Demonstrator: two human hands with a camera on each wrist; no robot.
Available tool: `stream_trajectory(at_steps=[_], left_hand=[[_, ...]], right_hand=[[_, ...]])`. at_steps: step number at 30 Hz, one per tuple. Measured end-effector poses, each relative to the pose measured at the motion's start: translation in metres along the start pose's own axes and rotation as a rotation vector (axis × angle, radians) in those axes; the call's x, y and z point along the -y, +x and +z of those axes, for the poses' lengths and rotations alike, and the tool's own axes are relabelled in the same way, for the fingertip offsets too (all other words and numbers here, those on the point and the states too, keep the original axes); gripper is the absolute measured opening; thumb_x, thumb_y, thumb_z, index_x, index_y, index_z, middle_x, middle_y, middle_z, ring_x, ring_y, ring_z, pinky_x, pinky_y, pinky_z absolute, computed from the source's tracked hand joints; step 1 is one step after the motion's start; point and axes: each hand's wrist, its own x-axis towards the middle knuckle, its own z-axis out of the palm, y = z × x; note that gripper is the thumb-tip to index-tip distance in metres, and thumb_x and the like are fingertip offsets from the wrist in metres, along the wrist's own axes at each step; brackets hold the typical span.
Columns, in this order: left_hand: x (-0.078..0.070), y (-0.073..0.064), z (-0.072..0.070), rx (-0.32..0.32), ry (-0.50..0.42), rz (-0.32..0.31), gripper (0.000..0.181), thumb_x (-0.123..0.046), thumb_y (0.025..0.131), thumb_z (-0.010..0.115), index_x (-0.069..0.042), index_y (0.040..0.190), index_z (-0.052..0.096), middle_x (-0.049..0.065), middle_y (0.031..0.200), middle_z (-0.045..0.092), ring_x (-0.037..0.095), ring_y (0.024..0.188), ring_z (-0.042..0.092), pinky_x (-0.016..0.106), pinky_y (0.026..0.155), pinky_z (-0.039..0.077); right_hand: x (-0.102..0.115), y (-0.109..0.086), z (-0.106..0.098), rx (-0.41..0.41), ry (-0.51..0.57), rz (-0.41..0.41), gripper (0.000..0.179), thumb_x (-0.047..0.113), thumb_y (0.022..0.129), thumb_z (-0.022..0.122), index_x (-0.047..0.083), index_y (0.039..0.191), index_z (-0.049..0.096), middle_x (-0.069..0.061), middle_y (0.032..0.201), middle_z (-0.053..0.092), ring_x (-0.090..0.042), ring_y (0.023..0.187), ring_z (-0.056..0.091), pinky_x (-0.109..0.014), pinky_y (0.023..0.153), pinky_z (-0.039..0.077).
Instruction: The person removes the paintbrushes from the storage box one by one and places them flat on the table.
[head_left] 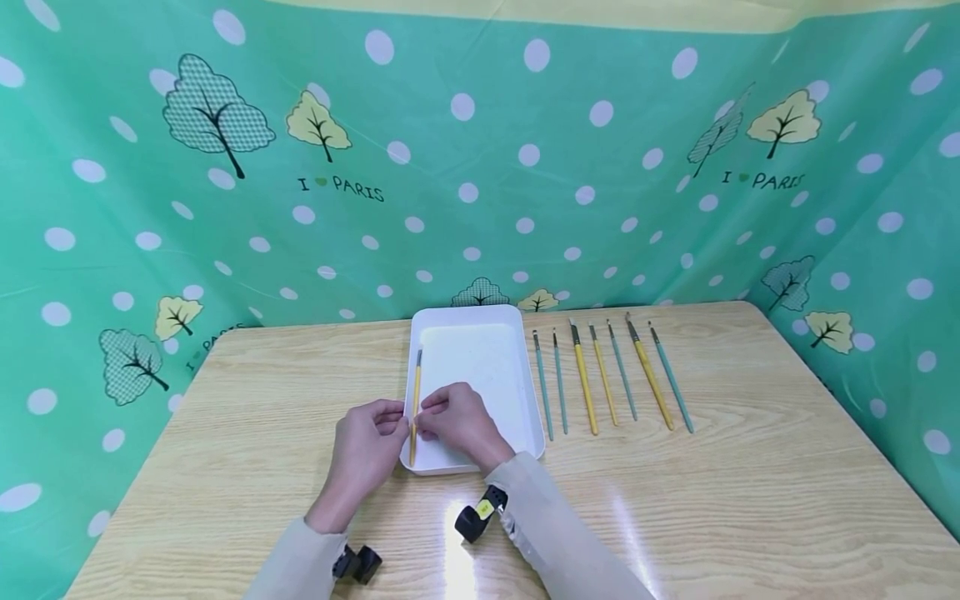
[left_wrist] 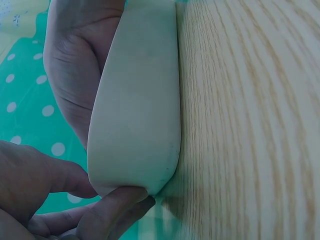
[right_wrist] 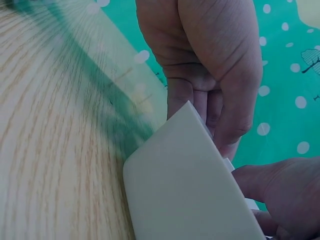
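Observation:
A white tray (head_left: 483,367) sits on the table, and a yellow-handled paintbrush (head_left: 417,383) lies lengthwise inside it along the left wall, bristles toward the back. My left hand (head_left: 369,442) grips the tray's left wall near the front corner; in the left wrist view its thumb (left_wrist: 70,180) is at the rim and its fingers rest against the outside. Reaching over the tray, my right hand (head_left: 459,421) has curled fingers at the brush's handle and appears to pinch it. In the right wrist view the tray wall (right_wrist: 185,185) hides these fingertips and the brush.
Right of the tray, several paintbrushes lie in a row, among them a thick yellow one (head_left: 583,379), a yellow one (head_left: 651,375) with a dark tip and a teal one (head_left: 671,379). A green dotted curtain (head_left: 480,150) hangs behind the wooden table (head_left: 285,392).

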Motion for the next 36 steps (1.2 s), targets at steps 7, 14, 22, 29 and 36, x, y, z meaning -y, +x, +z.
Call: stream_trajectory(at_steps=[7, 14, 22, 29, 36], left_hand=[[-0.001, -0.001, -0.001, 0.004, -0.002, 0.005, 0.024, -0.006, 0.094, 0.064, 0.004, 0.115, 0.072, 0.019, 0.104, 0.077, 0.025, 0.095, 0.076, 0.027, 0.075, 0.063], [-0.001, 0.0, 0.0, 0.007, -0.015, 0.004, 0.024, -0.007, 0.094, 0.066, 0.004, 0.115, 0.072, 0.02, 0.104, 0.077, 0.027, 0.096, 0.076, 0.029, 0.076, 0.064], [-0.001, 0.0, 0.0, 0.009, -0.014, 0.001, 0.024, -0.007, 0.095, 0.065, 0.004, 0.115, 0.072, 0.02, 0.105, 0.077, 0.027, 0.096, 0.076, 0.029, 0.076, 0.064], [-0.002, 0.001, -0.001, 0.009, -0.017, 0.002, 0.025, -0.008, 0.095, 0.065, 0.004, 0.116, 0.071, 0.02, 0.106, 0.077, 0.027, 0.097, 0.076, 0.029, 0.076, 0.064], [-0.001, -0.001, -0.001, 0.014, -0.019, -0.002, 0.025, -0.007, 0.096, 0.064, 0.004, 0.117, 0.071, 0.02, 0.106, 0.077, 0.028, 0.097, 0.076, 0.029, 0.076, 0.064]], right_hand=[[-0.001, 0.001, 0.002, 0.037, 0.037, -0.009, 0.012, 0.001, 0.091, 0.071, -0.006, 0.1, 0.072, -0.014, 0.083, 0.076, -0.023, 0.071, 0.076, -0.028, 0.065, 0.064], [-0.001, 0.001, 0.005, 0.052, 0.034, -0.004, 0.009, 0.004, 0.092, 0.072, -0.003, 0.097, 0.072, -0.01, 0.081, 0.076, -0.019, 0.068, 0.075, -0.027, 0.064, 0.063], [0.001, 0.002, 0.007, 0.033, 0.012, 0.007, 0.008, 0.004, 0.093, 0.071, -0.002, 0.098, 0.071, -0.009, 0.08, 0.075, -0.014, 0.064, 0.073, -0.024, 0.062, 0.062], [0.003, 0.002, 0.009, 0.011, 0.003, 0.007, 0.008, 0.005, 0.093, 0.071, -0.002, 0.097, 0.071, -0.009, 0.079, 0.075, -0.012, 0.061, 0.072, -0.024, 0.06, 0.062], [0.004, 0.002, 0.01, 0.004, -0.008, 0.041, 0.008, 0.007, 0.091, 0.074, 0.001, 0.095, 0.071, -0.007, 0.077, 0.075, -0.012, 0.06, 0.071, -0.023, 0.059, 0.06]])
